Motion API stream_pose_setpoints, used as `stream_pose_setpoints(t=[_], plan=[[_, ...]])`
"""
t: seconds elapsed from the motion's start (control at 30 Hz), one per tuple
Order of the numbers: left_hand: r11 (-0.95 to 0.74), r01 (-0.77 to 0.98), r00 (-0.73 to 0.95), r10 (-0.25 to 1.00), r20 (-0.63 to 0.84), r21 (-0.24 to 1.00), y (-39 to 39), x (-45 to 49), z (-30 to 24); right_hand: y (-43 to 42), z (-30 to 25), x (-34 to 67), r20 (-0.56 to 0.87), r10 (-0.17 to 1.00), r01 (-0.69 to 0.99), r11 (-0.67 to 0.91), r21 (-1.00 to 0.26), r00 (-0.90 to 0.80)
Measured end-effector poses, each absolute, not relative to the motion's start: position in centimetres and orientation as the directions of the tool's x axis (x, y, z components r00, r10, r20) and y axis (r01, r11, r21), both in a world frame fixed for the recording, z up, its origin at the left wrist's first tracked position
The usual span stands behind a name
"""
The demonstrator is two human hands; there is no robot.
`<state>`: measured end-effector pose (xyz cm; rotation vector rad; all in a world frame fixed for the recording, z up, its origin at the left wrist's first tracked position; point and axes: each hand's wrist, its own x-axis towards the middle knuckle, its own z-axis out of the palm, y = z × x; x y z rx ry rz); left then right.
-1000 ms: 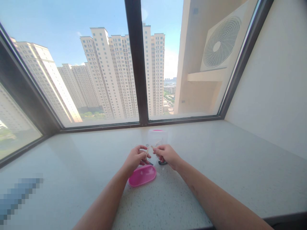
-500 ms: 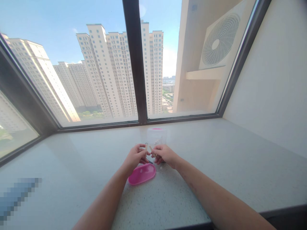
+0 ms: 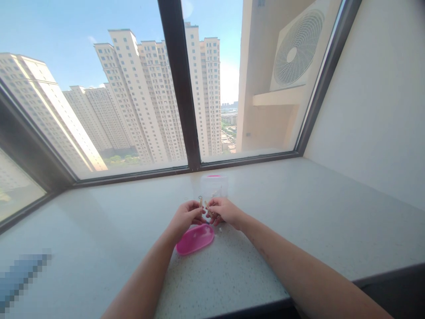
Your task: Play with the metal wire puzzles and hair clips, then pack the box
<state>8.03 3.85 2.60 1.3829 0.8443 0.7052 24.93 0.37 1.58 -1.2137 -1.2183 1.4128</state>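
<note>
My left hand (image 3: 186, 215) is closed around a slim gold-coloured piece (image 3: 201, 202) that stands upright and has a small ring at its top. Facing it, my right hand (image 3: 226, 211) pinches a second slim tan piece (image 3: 206, 206), tilted towards the first. The two pieces are close together with a narrow gap between their upper ends; their lower parts are hidden by fingers. Something small and dark shows below the fingertips, too small to name. A pink oval dish (image 3: 195, 240) lies just in front of my left hand, partly behind the wrist.
Behind my hands stands a clear container (image 3: 215, 185) with a pink part on top and small contents I cannot make out. Dark-framed windows (image 3: 194, 168) rise along the back of the speckled white counter (image 3: 212, 279). A pixelated blue patch (image 3: 23, 279) is at lower left.
The view has shifted and tilted slightly. Both hands keep their hold, and the two slim pieces are a little closer together and more upright.
</note>
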Motion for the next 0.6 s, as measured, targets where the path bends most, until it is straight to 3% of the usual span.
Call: stream_pose_setpoints(t=[0.6], plan=[[0.079,0.09,0.529,0.841,-0.115,0.993,4.13,7.9,2.6,0.3,1.94,24.82,-0.104,0.99,-0.129,-0.116,-0.985,-0.096]])
